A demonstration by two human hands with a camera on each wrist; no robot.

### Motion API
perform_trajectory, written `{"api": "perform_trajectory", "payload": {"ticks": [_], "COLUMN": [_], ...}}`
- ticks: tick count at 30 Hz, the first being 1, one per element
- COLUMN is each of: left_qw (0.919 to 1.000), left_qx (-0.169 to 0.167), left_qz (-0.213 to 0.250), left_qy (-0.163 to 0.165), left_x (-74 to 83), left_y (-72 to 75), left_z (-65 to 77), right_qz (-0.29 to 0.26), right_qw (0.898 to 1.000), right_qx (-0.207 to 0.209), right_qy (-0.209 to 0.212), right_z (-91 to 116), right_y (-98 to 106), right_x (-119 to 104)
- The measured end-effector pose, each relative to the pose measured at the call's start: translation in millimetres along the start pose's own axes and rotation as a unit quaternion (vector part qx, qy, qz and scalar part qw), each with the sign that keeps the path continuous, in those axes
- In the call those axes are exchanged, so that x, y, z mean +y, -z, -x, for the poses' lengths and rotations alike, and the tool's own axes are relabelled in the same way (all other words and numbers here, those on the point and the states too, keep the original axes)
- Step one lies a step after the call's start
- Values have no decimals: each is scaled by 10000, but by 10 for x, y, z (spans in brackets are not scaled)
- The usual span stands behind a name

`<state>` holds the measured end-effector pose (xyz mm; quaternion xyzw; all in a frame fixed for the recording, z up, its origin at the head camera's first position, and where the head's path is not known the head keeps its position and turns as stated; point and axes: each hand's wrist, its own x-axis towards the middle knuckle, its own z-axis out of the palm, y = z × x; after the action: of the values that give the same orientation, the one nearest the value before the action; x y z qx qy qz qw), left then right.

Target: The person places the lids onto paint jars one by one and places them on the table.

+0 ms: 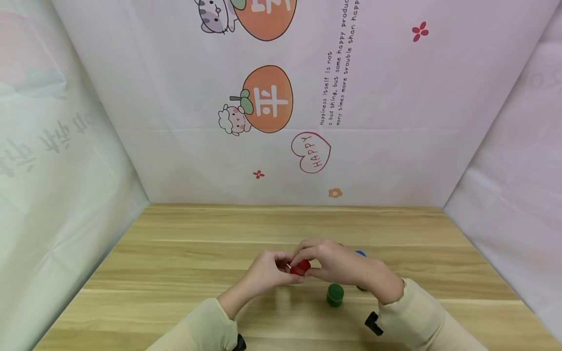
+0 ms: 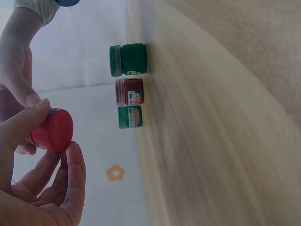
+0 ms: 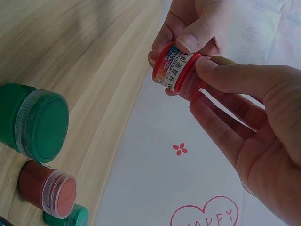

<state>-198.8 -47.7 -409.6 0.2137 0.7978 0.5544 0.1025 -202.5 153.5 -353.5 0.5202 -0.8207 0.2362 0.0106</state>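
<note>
Both hands are on a small red paint jar [image 1: 300, 267], held up over the table. My left hand [image 1: 268, 271] grips the jar's body, thumb on one side and fingertips on the other, its red base facing the camera in the left wrist view. At the other end, my right hand [image 1: 334, 262] pinches the clear-rimmed lid [image 3: 191, 84] between thumb and fingers. A printed label [image 3: 175, 68] runs round the jar in the right wrist view. The lid sits on the jar.
A green paint jar [image 1: 335, 295] stands on the wooden table [image 1: 184, 273] near the right forearm. Beyond it are a reddish-brown jar [image 2: 130, 92] and another green one [image 2: 130, 117]. A blue-topped thing [image 1: 361, 253] is partly hidden behind the right wrist. Printed white cloth [image 1: 386, 122] walls the table.
</note>
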Motion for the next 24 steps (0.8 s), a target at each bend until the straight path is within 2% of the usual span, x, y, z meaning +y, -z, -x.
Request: {"api": "perform_trajectory", "payload": {"ticks": [6, 15, 21, 24], "left_qw": [10000, 9997, 9998, 9999], "left_qx": [-28, -50, -49, -39], "left_qz": [42, -232, -176, -158], "left_qy": [53, 22, 47, 38], "left_x": [0, 3, 3, 5], "left_y": [-1, 6, 2, -1], "left_z": [-7, -18, -22, -23], "right_qz": [-97, -324, -54, -200], "right_qw": [9994, 9977, 9995, 9992], "right_qx": [-88, -84, 53, 38], "right_qy": [-330, -582, -309, -332], "right_z": [9, 15, 26, 28], "right_y": [7, 17, 11, 5], "right_x": [-10, -11, 6, 3]}}
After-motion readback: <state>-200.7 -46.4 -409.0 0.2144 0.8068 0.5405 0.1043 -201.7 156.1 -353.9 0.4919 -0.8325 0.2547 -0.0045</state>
